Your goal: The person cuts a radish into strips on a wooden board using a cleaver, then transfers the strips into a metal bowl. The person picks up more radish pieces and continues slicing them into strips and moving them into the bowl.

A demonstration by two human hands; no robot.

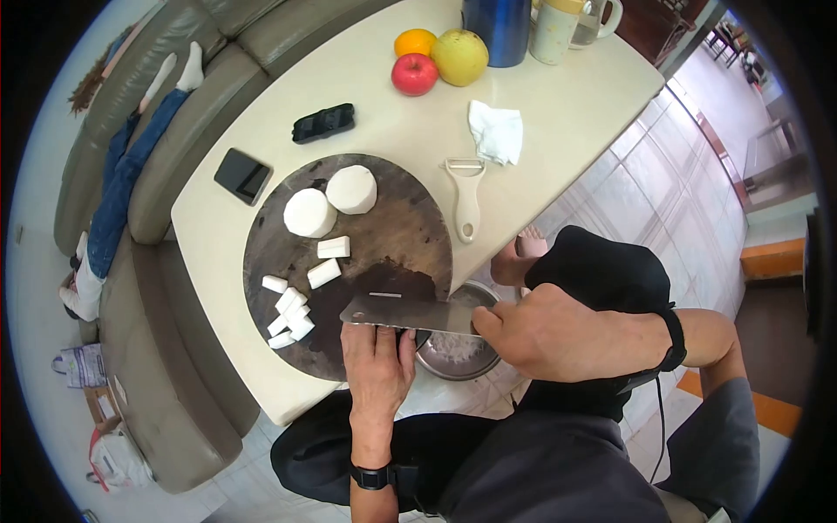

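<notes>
My right hand (pixel 549 336) is closed round the handle of a cleaver (pixel 410 314), its blade reaching left over the near edge of the round dark chopping board (pixel 401 209). Against the blade's near side is my left hand (pixel 377 362), fingers bent together and fingertips hidden under the steel; whatever they grip is out of sight. A thin white strip (pixel 385 295) shows at the blade's far side. Left of the blade lie several cut white pieces (pixel 292 303), with two blocks (pixel 324 274) above them. Farther back stand two thick white rounds, one left (pixel 309 213) and one right (pixel 351 190).
A metal bowl (pixel 458 356) with whitish contents is below the table edge. On the table (pixel 235 305) are a peeler (pixel 467 199), tissue (pixel 495 132), phone (pixel 243 176), black case (pixel 323 124), apple (pixel 414 75), orange (pixel 415 43), yellow-green fruit (pixel 459 57) and blue flask (pixel 497 30). A person lies on the sofa.
</notes>
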